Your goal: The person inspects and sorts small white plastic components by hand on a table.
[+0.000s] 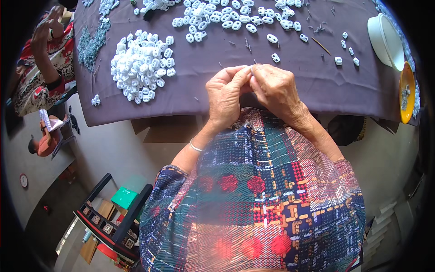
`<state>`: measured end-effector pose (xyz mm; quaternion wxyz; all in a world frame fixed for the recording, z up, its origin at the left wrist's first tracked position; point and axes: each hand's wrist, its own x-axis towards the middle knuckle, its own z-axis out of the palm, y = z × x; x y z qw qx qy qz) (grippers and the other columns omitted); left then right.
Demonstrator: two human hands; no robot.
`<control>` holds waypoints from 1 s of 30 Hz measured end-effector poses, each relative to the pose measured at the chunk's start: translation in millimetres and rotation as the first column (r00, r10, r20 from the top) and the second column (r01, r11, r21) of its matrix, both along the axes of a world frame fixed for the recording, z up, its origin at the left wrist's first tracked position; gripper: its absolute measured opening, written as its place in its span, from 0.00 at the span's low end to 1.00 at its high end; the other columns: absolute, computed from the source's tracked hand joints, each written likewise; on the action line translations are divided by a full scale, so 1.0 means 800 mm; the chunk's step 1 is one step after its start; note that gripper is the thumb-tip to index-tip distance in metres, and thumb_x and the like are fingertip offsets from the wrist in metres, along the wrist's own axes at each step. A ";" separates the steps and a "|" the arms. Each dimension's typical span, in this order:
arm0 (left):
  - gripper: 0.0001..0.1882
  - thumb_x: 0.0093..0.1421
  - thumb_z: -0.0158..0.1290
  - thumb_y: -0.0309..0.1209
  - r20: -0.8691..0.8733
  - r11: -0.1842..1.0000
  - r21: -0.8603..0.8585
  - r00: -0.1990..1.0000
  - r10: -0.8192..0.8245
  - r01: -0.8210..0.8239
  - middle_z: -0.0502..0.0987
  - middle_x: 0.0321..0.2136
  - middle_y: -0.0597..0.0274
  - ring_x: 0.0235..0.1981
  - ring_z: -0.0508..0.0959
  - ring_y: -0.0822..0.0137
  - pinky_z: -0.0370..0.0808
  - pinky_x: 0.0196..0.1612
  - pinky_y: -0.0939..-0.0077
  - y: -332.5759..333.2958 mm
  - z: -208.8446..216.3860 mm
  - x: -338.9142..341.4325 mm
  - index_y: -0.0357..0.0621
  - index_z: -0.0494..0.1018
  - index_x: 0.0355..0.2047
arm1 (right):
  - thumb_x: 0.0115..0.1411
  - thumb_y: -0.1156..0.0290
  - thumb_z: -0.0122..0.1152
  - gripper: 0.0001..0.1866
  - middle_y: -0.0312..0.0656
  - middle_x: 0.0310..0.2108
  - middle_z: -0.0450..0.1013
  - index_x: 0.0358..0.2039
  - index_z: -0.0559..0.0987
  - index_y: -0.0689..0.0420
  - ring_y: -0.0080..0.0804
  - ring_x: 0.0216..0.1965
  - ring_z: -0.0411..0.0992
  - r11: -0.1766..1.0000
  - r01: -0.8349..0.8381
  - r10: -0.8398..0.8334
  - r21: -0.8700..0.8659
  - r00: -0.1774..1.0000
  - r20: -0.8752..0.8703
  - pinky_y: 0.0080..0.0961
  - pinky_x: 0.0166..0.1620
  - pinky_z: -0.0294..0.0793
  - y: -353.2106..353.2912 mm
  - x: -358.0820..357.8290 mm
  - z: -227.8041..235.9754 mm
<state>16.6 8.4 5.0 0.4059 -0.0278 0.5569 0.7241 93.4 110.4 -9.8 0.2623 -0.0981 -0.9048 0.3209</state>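
My left hand [225, 95] and my right hand [277, 88] meet over the table's near edge, thumbs and fingertips pinched together. A speck of white shows between the fingertips, but most of what they hold is hidden. To the left of my left hand lies a heap of small white plastic pieces [138, 68], with holes in them like cord locks. More white oval pieces [226, 17] spread across the far middle of the table. A single two-hole piece [275, 58] lies just beyond my right hand, and thin grey bits like tiny springs [248, 44] are scattered nearby.
A dark cloth covers the table [362, 90]. At the right edge stand a white tub [378, 41] and a yellow bowl [402, 109]. A tangled grey pile [93, 43] lies far left, beside another person's raised hand [47, 27]. A wooden chair [113, 217] stands behind at left.
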 end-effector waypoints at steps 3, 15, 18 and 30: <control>0.05 0.56 0.53 0.24 -0.011 1.000 -0.015 1.000 0.001 -0.001 0.77 0.28 0.59 0.27 0.76 0.75 0.77 0.31 0.83 -0.001 -0.003 -0.001 0.33 0.73 0.32 | 0.46 0.78 0.55 0.05 0.44 0.19 0.68 0.21 0.68 0.61 0.39 0.21 0.70 1.000 -0.009 0.009 -0.013 1.000 0.001 0.32 0.24 0.71 -0.001 0.000 -0.001; 0.10 0.59 0.50 0.29 0.217 0.993 0.116 0.976 -0.020 -0.005 0.76 0.32 0.57 0.32 0.77 0.70 0.78 0.34 0.74 -0.002 0.012 -0.008 0.35 0.71 0.37 | 0.46 0.79 0.60 0.14 0.43 0.22 0.69 0.36 0.73 0.63 0.32 0.22 0.70 0.988 0.113 -0.111 -0.105 0.993 0.029 0.25 0.25 0.70 0.004 0.000 0.015; 0.10 0.59 0.50 0.30 0.218 0.992 0.128 0.976 -0.025 -0.003 0.76 0.32 0.56 0.32 0.77 0.68 0.78 0.35 0.73 -0.003 0.016 -0.008 0.35 0.71 0.37 | 0.47 0.76 0.60 0.12 0.43 0.22 0.68 0.33 0.73 0.62 0.36 0.22 0.70 0.993 0.098 -0.099 -0.061 0.995 -0.006 0.28 0.25 0.71 0.006 0.000 0.017; 0.07 0.57 0.51 0.26 0.163 0.995 0.080 0.984 -0.071 0.059 0.76 0.27 0.56 0.28 0.77 0.67 0.79 0.33 0.73 -0.012 0.021 -0.006 0.32 0.71 0.32 | 0.46 0.76 0.59 0.05 0.43 0.19 0.68 0.23 0.72 0.61 0.38 0.20 0.70 0.981 -0.014 0.003 -0.192 0.998 -0.061 0.29 0.23 0.70 0.005 0.009 0.018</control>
